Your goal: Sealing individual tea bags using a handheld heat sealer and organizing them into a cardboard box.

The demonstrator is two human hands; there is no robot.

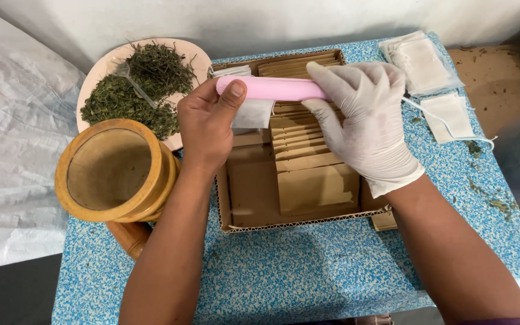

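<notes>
— Both hands are gripping the pink sealer bar [272, 88] over the cardboard tray [236, 204]. How far along?

— Many brown packets [308, 162] are already lying in a row; loose white bags [422, 63] are waiting at the right.

— And the fingers?

— The bare left hand [206, 123] is pinching the bar's end, thumb on top; the gloved right hand [365, 114] is wrapping it, a white filter bag [253, 113] hanging just beneath.

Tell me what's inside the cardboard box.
The cardboard box holds a row of overlapping brown paper envelopes. The hands and pink tool cover the row's upper part; the envelopes' contents cannot be seen.
</notes>
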